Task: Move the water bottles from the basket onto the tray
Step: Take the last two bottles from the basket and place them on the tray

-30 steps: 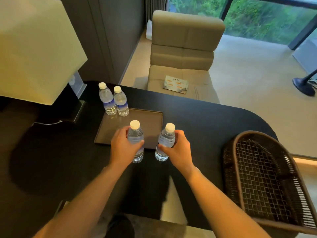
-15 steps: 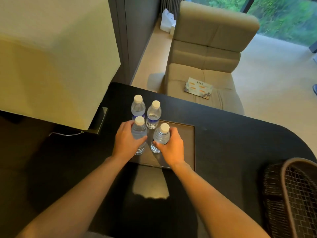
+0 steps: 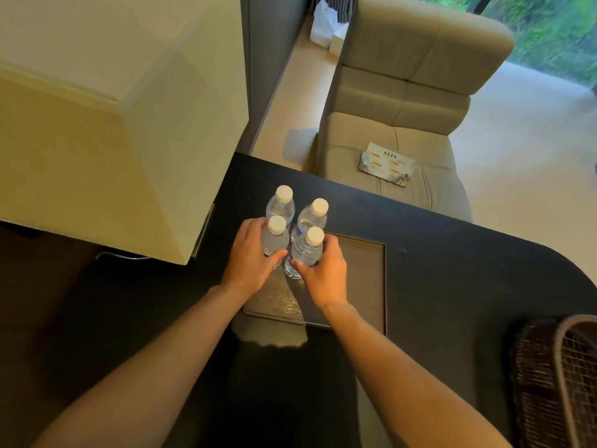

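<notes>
Several clear water bottles with white caps stand close together at the far left corner of a brown tray (image 3: pixel 358 279) on the black table. My left hand (image 3: pixel 250 258) is wrapped around the near left bottle (image 3: pixel 274 237). My right hand (image 3: pixel 324 274) grips the near right bottle (image 3: pixel 307 250), whose base rests on the tray. Behind them stand two more bottles, one on the left (image 3: pixel 281 203) and one on the right (image 3: pixel 311 215). The dark wicker basket (image 3: pixel 555 379) sits at the right edge, partly cut off.
A large cream lampshade (image 3: pixel 106 108) hangs close over the table's left side, just left of the bottles. A beige armchair (image 3: pixel 410 101) with a leaflet (image 3: pixel 386 164) on its seat stands beyond the table's far edge. The table (image 3: pixel 452 253) curves away at the right.
Both hands carried their bottles forward and left over the tray, up against the two standing bottles. The view shifted left, so the basket slid toward the right edge.
</notes>
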`<state>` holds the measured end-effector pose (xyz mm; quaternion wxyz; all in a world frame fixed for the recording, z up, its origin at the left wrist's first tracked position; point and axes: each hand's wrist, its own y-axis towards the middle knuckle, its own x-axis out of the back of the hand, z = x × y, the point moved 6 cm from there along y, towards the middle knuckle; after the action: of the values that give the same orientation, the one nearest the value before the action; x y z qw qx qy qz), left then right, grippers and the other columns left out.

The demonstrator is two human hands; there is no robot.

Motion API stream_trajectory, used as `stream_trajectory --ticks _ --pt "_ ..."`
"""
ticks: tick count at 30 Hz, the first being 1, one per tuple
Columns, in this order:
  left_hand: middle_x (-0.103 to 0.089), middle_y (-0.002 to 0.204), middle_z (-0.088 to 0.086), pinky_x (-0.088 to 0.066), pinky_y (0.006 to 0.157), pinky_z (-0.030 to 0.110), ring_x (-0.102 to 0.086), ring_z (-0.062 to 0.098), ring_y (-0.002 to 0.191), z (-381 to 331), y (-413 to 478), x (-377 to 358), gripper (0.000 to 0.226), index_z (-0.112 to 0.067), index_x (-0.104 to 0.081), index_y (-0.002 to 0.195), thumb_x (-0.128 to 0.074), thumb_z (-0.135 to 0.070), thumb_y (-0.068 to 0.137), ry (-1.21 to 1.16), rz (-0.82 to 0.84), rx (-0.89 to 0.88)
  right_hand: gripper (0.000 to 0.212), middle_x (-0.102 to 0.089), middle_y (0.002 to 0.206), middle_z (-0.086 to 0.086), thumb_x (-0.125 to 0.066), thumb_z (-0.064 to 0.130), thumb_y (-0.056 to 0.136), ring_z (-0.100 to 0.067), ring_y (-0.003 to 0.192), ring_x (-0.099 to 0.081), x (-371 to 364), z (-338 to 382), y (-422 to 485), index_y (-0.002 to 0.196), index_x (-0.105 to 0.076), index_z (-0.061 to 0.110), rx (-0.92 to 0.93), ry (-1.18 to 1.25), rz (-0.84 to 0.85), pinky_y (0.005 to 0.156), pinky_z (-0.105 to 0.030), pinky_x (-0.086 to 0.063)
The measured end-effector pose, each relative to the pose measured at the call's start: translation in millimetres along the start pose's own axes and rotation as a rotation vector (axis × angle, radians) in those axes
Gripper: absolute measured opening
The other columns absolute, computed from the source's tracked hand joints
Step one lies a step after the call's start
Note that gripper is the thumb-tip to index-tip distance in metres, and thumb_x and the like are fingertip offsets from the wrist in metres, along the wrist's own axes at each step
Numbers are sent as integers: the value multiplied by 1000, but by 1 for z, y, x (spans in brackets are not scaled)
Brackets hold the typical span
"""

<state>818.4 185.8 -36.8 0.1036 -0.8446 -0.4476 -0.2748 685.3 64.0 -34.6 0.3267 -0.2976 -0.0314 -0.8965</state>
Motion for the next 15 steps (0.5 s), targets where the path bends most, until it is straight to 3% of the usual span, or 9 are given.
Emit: stream_trajectory --ticks 6,15 --pt "-54 134 7 -46 98 32 -55 21 123 -3 8 -4 73 -17 -50 136 -90 -19 74 21 46 -44 61 -65 132 -3 -87 20 83 -19 126 -62 -2 5 4 133 -52 18 -5 27 -14 107 -48 -53" --pt "-53 136 10 -49 100 37 -56 23 124 -6 5 -1 74 -15 -49 139 -88 -21 76 12 55 -62 65 -62 135 -1 -87 21 83 -18 128 -61 -7 2 4 136 -50 21 -13 22 -25 109 -44 -52"
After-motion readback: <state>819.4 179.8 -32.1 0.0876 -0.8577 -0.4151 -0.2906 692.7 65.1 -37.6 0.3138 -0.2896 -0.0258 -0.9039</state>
